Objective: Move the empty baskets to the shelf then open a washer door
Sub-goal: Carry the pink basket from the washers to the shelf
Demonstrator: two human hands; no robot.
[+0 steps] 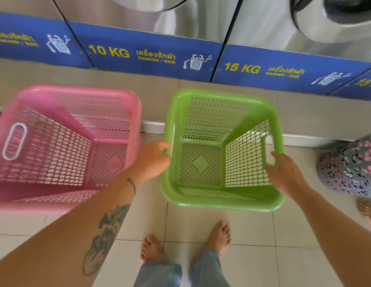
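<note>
Two bare feet (184, 243) stand on the pale tiled floor (217, 228) at the near edge, with faded blue trouser cuffs above them. From there both forearms reach forward, the left one tattooed. Her or his left hand (152, 160) curls its fingers over the left rim of the green basket (201, 162), gripping it; the right hand (284, 172) lies against the right rim, just below the white handle slot, fingers spread loosely and touching the plastic, though whether it truly grips I cannot tell. That green basket is empty and sits in the middle of the floor, slightly right. Just to its left is the pink basket (62, 146), also empty, blurred, its near wall close to the left forearm. Beyond both baskets runs a low step, and on the far side stand the washers, steel fronts with blue bands reading 10 KG (108, 51) and 15 KG (242, 68). At the right edge another person's floral garment (350, 168) and a bare foot show.
</note>
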